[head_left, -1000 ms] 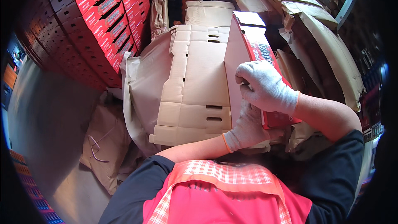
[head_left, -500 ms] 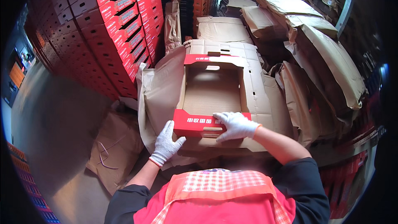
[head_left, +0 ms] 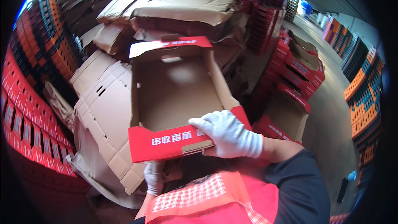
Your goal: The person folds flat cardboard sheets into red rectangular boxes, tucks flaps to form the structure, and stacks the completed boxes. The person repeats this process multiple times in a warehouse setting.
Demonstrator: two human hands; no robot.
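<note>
A folded cardboard box (head_left: 178, 95), open at the top, with red end panels and a bare brown inside, is lifted in front of me. My right hand (head_left: 230, 135), in a white glove, grips the near red panel beside its handle slot, with fingers over the rim. Below the near left corner is my left hand (head_left: 153, 178), also gloved; the box hides its fingers. Flat cardboard blanks (head_left: 105, 108) lie stacked to the left of the box.
More red boxes (head_left: 304, 62) are stacked at the right, with one open box (head_left: 282, 116) nearest me. Paper-wrapped bundles (head_left: 186, 6) lie behind. Tall red stacks (head_left: 33, 128) rise at the left. Orange and dark crates (head_left: 362, 108) line the aisle floor (head_left: 327, 112).
The box has come up off the flat blanks in my right hand. My view has swung right, bringing the red stacks and aisle into sight. My left hand has moved below the box.
</note>
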